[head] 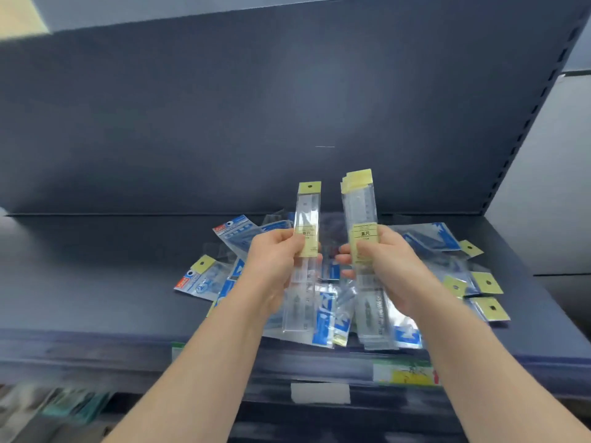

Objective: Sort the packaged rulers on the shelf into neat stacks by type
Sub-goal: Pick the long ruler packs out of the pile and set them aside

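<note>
My left hand (pixel 271 260) grips one clear packaged ruler with a yellow header (pixel 307 215), held upright above the shelf. My right hand (pixel 380 260) grips a small bundle of the same yellow-header rulers (pixel 359 203), also upright, a short gap to the right of the single one. Below both hands a loose pile of ruler packs (pixel 323 311) lies on the dark shelf (pixel 96 266). The pile mixes blue-and-white packs (pixel 233 233) with yellow-header packs (pixel 486 282).
The shelf's dark back panel (pixel 224 123) rises behind the pile, and a slotted upright (pixel 527 116) stands at the right. Price labels (pixel 404 374) sit on the front rail. Blurred goods (pixel 64 404) lie on a lower level at the bottom left.
</note>
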